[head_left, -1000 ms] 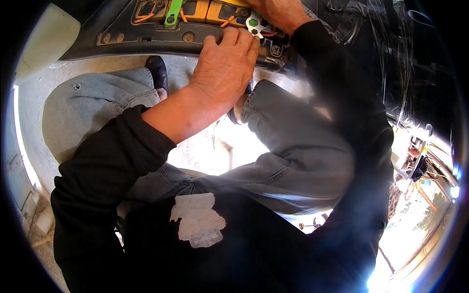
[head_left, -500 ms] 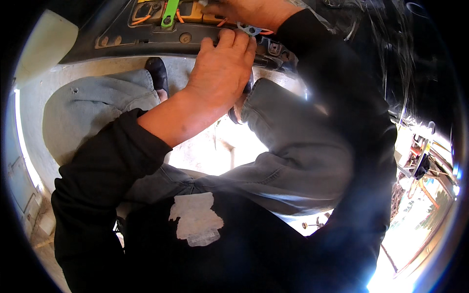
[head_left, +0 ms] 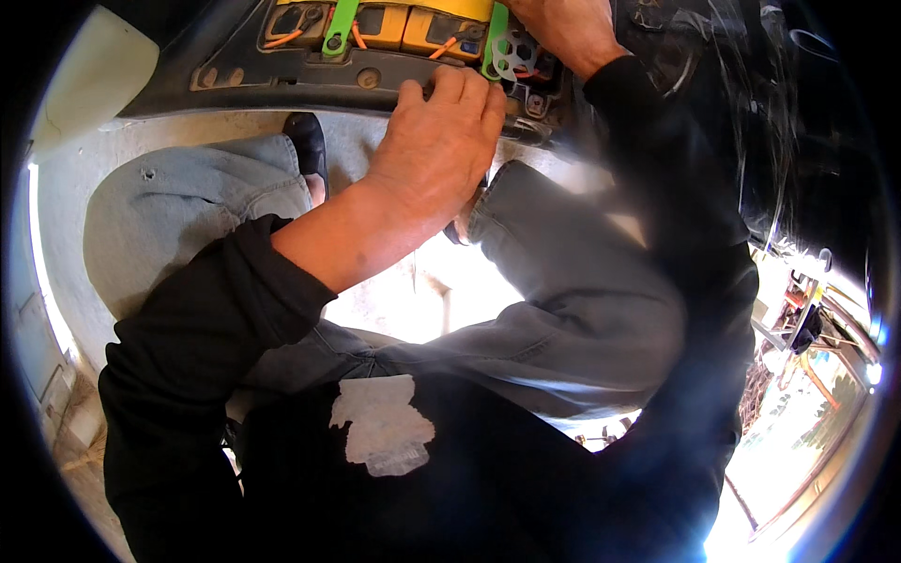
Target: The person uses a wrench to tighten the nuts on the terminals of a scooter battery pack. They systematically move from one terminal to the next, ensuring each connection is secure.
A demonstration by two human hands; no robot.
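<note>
My left hand rests at the black frame's near edge. Its fingers are curled, and whatever they hold is hidden beneath them. Just beyond those fingertips a grey metal plate with large holes stands beside a green strip. My right hand reaches in at the top, close to that plate; its fingers run off the picture's upper edge. Set in the frame are yellow-orange battery-like blocks with orange cables. Another green strip, bolted at its lower end, crosses them further left.
A pale translucent panel sticks out at the upper left. Dark plastic sheeting hangs on the right. My bent knees flank the bright floor below the frame. Assorted clutter lies far right.
My right hand has moved to the right, uncovering the second green strip and more of the blocks and the grey plate. My left hand has shifted slightly right and down in the picture, still curled.
</note>
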